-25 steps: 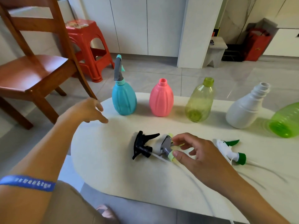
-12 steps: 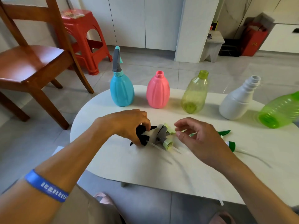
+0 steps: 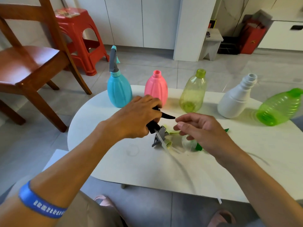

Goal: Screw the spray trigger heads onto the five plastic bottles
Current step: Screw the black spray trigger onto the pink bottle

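Five bottles stand along the far side of the white table point(image 3: 114, 161). The blue bottle point(image 3: 119, 92) carries a grey trigger head point(image 3: 113, 60). The pink bottle point(image 3: 156, 89), yellow-green bottle point(image 3: 193, 92) and white bottle point(image 3: 236, 99) are uncapped; the bright green bottle point(image 3: 280, 107) leans at the right edge. My left hand point(image 3: 136, 117) grips the black trigger head point(image 3: 165, 115), lifted a little, its clear tube trailing down. My right hand point(image 3: 201, 130) hovers beside it, fingers loosely curled and holding nothing. A grey and yellow trigger head point(image 3: 161, 138) lies below, and a green-tipped head point(image 3: 199, 146) is partly hidden by my right hand.
A wooden chair point(image 3: 29, 63) stands to the left of the table, with a red plastic stool point(image 3: 78, 38) behind it. White cabinets and a small grey step stool point(image 3: 211, 43) are at the back. My knees are under the table's near edge.
My left hand came in from the table's left side, closed on the black trigger head and lifted it. My right hand let go of the grey head and drew back a little.
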Demonstrator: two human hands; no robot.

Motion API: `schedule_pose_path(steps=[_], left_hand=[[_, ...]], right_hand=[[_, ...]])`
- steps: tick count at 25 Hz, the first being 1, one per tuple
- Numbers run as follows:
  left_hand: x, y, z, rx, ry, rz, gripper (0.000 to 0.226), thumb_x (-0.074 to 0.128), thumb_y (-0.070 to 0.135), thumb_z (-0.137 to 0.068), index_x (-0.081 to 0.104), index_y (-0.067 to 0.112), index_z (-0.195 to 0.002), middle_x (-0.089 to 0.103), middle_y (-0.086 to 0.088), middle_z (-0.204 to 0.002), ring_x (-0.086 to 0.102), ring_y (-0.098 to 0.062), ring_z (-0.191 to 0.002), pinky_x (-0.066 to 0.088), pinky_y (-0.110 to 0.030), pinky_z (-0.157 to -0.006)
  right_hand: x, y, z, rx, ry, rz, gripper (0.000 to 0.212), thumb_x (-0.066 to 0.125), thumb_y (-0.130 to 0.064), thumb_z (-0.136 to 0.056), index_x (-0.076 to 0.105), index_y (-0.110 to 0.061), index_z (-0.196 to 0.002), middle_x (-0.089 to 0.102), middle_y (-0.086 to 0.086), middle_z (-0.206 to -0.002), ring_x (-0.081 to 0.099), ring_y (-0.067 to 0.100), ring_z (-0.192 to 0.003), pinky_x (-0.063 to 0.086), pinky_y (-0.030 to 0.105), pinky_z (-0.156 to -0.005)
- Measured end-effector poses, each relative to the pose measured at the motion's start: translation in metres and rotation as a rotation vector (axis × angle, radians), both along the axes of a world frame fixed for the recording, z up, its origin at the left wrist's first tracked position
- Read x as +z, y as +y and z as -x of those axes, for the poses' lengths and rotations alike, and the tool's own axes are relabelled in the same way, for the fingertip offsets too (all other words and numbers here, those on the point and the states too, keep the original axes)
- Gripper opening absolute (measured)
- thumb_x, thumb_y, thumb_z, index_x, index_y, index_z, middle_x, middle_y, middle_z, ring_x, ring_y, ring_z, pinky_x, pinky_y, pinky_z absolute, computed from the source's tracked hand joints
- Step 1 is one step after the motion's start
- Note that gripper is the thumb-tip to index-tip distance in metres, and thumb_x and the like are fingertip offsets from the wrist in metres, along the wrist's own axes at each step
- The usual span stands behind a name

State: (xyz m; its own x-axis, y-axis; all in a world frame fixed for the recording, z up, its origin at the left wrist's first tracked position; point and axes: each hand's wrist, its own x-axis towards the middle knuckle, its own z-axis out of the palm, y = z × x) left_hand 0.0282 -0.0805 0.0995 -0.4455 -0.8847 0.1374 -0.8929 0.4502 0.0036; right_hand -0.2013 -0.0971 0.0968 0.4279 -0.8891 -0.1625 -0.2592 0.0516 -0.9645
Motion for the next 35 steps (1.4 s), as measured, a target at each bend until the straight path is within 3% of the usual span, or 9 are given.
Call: schedule_pose_path(steps=[4,7,11,14,18,22,24,30,35], left_hand=[[0.004,0.006,0.028,-0.140,-0.017,0.187,0.035,0.080,0.011,-0.067,0.071,0.014,-0.101,0.058,-0.012,-0.132,0.049,-0.034,-0.123,0.042,-0.046,-0.098],[0.004,0.007,0.038,-0.178,0.039,0.211,0.039,0.080,0.008,-0.065,0.072,0.012,-0.102,0.058,-0.013,-0.133,0.050,-0.034,-0.125,0.043,-0.047,-0.099],[0.008,0.002,0.025,-0.167,0.359,0.031,0.076,0.071,0.018,-0.068,0.046,0.023,-0.140,0.040,-0.002,-0.150,0.032,-0.020,-0.140,0.028,-0.039,-0.113],[0.011,-0.017,0.009,0.067,0.698,0.094,0.083,0.067,0.018,-0.070,0.034,0.028,-0.145,0.038,0.011,-0.147,0.035,-0.011,-0.135,0.035,-0.032,-0.108],[0.000,-0.057,0.013,0.540,1.050,0.138,0.085,0.078,0.021,-0.074,0.032,0.029,-0.145,0.044,0.001,-0.145,0.043,-0.016,-0.130,0.044,-0.035,-0.103],[-0.022,-0.092,0.022,0.773,1.077,-0.061,0.113,0.090,0.031,-0.062,0.020,0.026,-0.151,0.037,-0.006,-0.150,0.039,-0.028,-0.133,0.041,-0.049,-0.105],[-0.036,-0.101,0.023,0.774,1.086,-0.079,0.112,0.091,0.032,-0.061,0.024,0.022,-0.149,0.042,-0.006,-0.145,0.043,-0.029,-0.129,0.043,-0.045,-0.102],[-0.053,-0.105,0.021,0.746,1.155,-0.135,0.098,0.092,0.035,-0.056,0.034,0.025,-0.135,0.049,0.006,-0.112,0.054,-0.021,-0.100,0.045,-0.026,-0.064],[-0.037,-0.086,0.022,0.670,0.986,-0.007,0.095,0.087,0.043,-0.054,0.035,0.034,-0.133,0.044,-0.001,-0.119,0.050,-0.022,-0.102,0.050,-0.028,-0.068]], right_hand=[[-0.008,0.010,-0.011,0.024,-0.029,-0.092,0.013,0.072,-0.026,-0.089,0.075,-0.019,-0.099,0.080,0.000,-0.088,0.068,0.007,-0.078,0.050,0.023,-0.070],[-0.012,0.010,-0.014,0.003,-0.103,-0.139,0.014,0.071,-0.022,-0.089,0.076,-0.012,-0.098,0.080,0.007,-0.092,0.073,0.016,-0.087,0.054,0.031,-0.078],[-0.010,0.005,-0.013,-0.086,-0.198,-0.162,0.010,0.071,-0.017,-0.089,0.076,-0.009,-0.093,0.079,0.012,-0.091,0.073,0.014,-0.078,0.054,0.022,-0.066],[-0.006,0.000,-0.007,-0.162,-0.298,-0.246,0.012,0.069,-0.020,-0.089,0.076,-0.014,-0.096,0.078,0.013,-0.099,0.069,0.013,-0.081,0.053,0.024,-0.066],[0.000,-0.005,0.001,-0.249,-0.555,-0.365,0.040,0.066,-0.025,-0.082,0.064,-0.007,-0.118,0.077,0.014,-0.107,0.064,0.024,-0.097,0.046,0.042,-0.088],[0.011,-0.007,0.008,-0.237,-0.705,-0.431,0.024,0.057,-0.018,-0.087,0.059,-0.009,-0.109,0.076,0.016,-0.108,0.065,0.028,-0.101,0.049,0.040,-0.088],[0.013,-0.007,0.010,-0.230,-0.707,-0.399,0.024,0.059,-0.021,-0.084,0.059,-0.011,-0.107,0.075,0.016,-0.112,0.066,0.028,-0.102,0.050,0.041,-0.088],[0.015,-0.011,0.014,-0.225,-0.737,-0.279,0.015,0.064,-0.023,-0.086,0.066,-0.016,-0.099,0.074,0.012,-0.119,0.066,0.026,-0.111,0.048,0.048,-0.098],[0.020,-0.012,0.017,-0.288,-0.798,-0.157,0.013,0.066,-0.016,-0.080,0.077,-0.022,-0.085,0.076,-0.006,-0.086,0.069,0.009,-0.080,0.046,0.037,-0.086]])
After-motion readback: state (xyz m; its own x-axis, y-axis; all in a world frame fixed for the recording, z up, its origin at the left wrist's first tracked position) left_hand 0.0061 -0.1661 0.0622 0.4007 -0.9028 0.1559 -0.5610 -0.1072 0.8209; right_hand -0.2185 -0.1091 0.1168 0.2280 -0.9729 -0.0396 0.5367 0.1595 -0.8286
